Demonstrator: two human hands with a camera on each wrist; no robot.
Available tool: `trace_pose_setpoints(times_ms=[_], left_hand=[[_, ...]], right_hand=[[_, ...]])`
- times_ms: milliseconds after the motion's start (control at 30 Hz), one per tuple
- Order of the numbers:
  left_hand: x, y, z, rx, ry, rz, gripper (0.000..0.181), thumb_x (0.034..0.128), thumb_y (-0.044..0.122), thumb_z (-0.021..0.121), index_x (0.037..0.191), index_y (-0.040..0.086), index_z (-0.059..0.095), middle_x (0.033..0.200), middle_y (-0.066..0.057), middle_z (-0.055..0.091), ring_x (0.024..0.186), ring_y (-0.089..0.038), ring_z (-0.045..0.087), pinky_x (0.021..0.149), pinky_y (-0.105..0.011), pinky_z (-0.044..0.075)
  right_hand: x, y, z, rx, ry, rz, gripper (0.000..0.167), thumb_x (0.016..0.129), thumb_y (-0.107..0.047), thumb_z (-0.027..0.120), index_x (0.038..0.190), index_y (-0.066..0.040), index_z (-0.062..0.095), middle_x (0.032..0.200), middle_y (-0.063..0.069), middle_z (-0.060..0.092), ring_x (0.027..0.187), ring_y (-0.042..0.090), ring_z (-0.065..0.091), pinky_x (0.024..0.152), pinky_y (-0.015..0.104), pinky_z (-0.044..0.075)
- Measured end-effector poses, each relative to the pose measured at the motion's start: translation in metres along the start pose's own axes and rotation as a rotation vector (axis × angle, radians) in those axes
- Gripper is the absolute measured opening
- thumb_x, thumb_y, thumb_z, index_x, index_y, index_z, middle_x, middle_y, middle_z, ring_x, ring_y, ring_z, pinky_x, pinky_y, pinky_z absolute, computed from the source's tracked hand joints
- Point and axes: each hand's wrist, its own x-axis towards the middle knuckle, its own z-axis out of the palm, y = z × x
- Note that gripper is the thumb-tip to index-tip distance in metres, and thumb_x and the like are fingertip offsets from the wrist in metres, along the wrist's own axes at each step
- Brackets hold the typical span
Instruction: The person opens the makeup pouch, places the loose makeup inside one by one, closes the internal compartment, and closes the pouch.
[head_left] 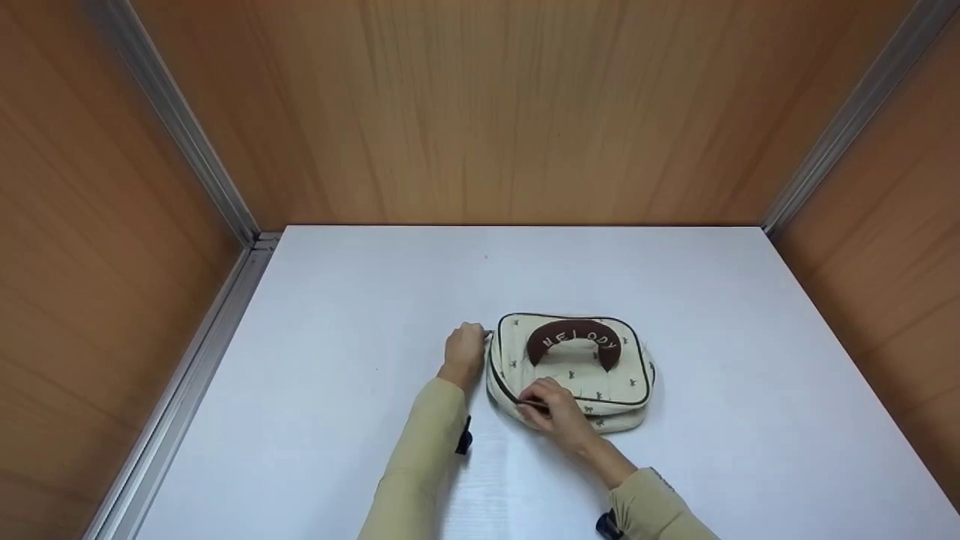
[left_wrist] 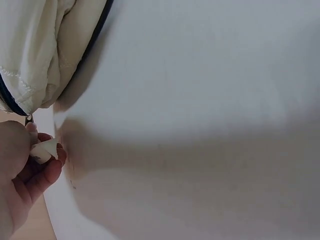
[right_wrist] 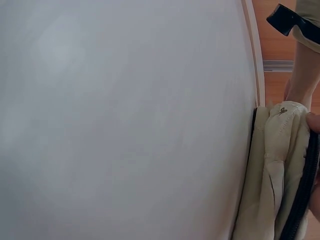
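A cream cosmetic bag [head_left: 517,356] with dark piping, small bow prints and a brown curved handle [head_left: 555,330] lettered "MELODY" lies on the white table. At its left side my left hand [head_left: 463,352] pinches a small cream zipper pull [left_wrist: 45,150], linked to the bag's corner by a metal piece. My right hand [head_left: 555,411] grips the zippered edge at the bag's front left corner. In the right wrist view, the dark zipper [right_wrist: 302,192] runs beside the fingers of that hand, which is mostly cut off by the frame. The bag's inside is hidden.
The white tabletop [head_left: 337,300] spreads around the bag. Wood-grain panels stand at the back [head_left: 487,112], left [head_left: 112,262] and right [head_left: 885,240], with metal rails at the corners. A black strap [head_left: 609,525] circles the right wrist.
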Motion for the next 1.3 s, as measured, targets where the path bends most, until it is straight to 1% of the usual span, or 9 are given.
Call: trace_pose_setpoints(times_ms=[100, 200, 367, 500, 667, 800, 933, 1100, 1300], left_hand=[[0.001, 0.0, -0.001, 0.007, -0.033, -0.005, 0.02, 0.0824, 0.009, 0.052, 0.069, 0.004, 0.066, 0.071, -0.014, 0.063, 0.067, -0.03, 0.061, 0.057, -0.04, 0.048], [0.002, 0.0, -0.001, 0.013, -0.088, -0.008, 0.021, 0.0837, 0.009, 0.05, 0.072, 0.005, 0.067, 0.074, -0.012, 0.064, 0.069, -0.027, 0.062, 0.058, -0.038, 0.048], [0.004, -0.001, -0.003, -0.007, -0.178, -0.032, 0.023, 0.0865, 0.01, 0.047, 0.074, 0.006, 0.067, 0.077, -0.009, 0.065, 0.069, -0.022, 0.061, 0.062, -0.036, 0.048], [0.004, -0.001, -0.007, -0.019, -0.201, -0.056, 0.024, 0.0876, 0.012, 0.047, 0.071, 0.006, 0.063, 0.076, -0.009, 0.064, 0.068, -0.024, 0.06, 0.063, -0.036, 0.048], [0.003, 0.001, -0.016, 0.017, -0.248, -0.057, 0.024, 0.0891, 0.017, 0.05, 0.072, 0.005, 0.062, 0.073, -0.009, 0.062, 0.063, -0.022, 0.056, 0.061, -0.036, 0.048], [0.001, -0.001, -0.024, 0.069, -0.291, -0.027, 0.021, 0.0891, 0.019, 0.051, 0.08, 0.003, 0.062, 0.077, -0.01, 0.061, 0.067, -0.023, 0.058, 0.062, -0.035, 0.048], [-0.001, -0.003, -0.033, 0.096, -0.35, -0.021, 0.016, 0.0882, 0.017, 0.053, 0.087, 0.003, 0.061, 0.083, -0.011, 0.06, 0.074, -0.023, 0.058, 0.068, -0.034, 0.048], [0.0, -0.003, -0.047, 0.118, -0.406, -0.034, 0.015, 0.0851, 0.015, 0.058, 0.093, 0.003, 0.062, 0.086, -0.01, 0.06, 0.078, -0.022, 0.057, 0.073, -0.033, 0.048], [0.003, 0.0, -0.065, 0.144, -0.424, -0.03, 0.022, 0.0842, 0.018, 0.06, 0.099, 0.002, 0.06, 0.088, -0.01, 0.058, 0.084, -0.024, 0.057, 0.074, -0.034, 0.047]], right_hand=[[0.0, -0.001, 0.0, -0.009, -0.011, 0.029, 0.007, 0.077, -0.009, 0.067, 0.082, -0.009, 0.061, 0.081, -0.005, 0.058, 0.079, 0.01, 0.052, 0.072, 0.026, 0.044], [-0.001, -0.001, 0.0, -0.024, -0.015, 0.047, 0.007, 0.077, -0.01, 0.067, 0.081, -0.009, 0.061, 0.08, -0.005, 0.058, 0.078, 0.01, 0.052, 0.071, 0.026, 0.044], [0.0, -0.002, 0.0, -0.032, -0.034, 0.078, 0.008, 0.077, -0.011, 0.067, 0.082, -0.009, 0.061, 0.08, -0.005, 0.058, 0.078, 0.01, 0.052, 0.07, 0.026, 0.045], [0.002, -0.003, -0.004, -0.041, -0.066, 0.098, 0.009, 0.078, -0.013, 0.067, 0.084, -0.009, 0.062, 0.082, -0.004, 0.058, 0.079, 0.011, 0.052, 0.072, 0.027, 0.044], [0.006, -0.005, -0.013, -0.046, -0.129, 0.12, 0.018, 0.08, -0.016, 0.065, 0.096, -0.006, 0.062, 0.09, 0.0, 0.059, 0.084, 0.014, 0.054, 0.075, 0.029, 0.045], [0.012, -0.007, -0.024, -0.042, -0.196, 0.152, 0.027, 0.083, -0.015, 0.061, 0.106, -0.002, 0.058, 0.097, 0.005, 0.058, 0.088, 0.018, 0.055, 0.078, 0.03, 0.045], [0.022, -0.008, -0.038, -0.084, -0.244, 0.182, 0.032, 0.085, -0.017, 0.06, 0.113, -0.002, 0.055, 0.107, 0.008, 0.057, 0.096, 0.022, 0.055, 0.083, 0.036, 0.043], [0.037, -0.009, -0.059, -0.158, -0.262, 0.177, 0.036, 0.085, -0.021, 0.059, 0.116, -0.003, 0.054, 0.113, 0.008, 0.056, 0.106, 0.024, 0.051, 0.09, 0.037, 0.039], [0.056, -0.012, -0.086, -0.234, -0.268, 0.155, 0.038, 0.086, -0.025, 0.058, 0.119, -0.005, 0.053, 0.115, 0.008, 0.054, 0.109, 0.024, 0.048, 0.094, 0.041, 0.035]])
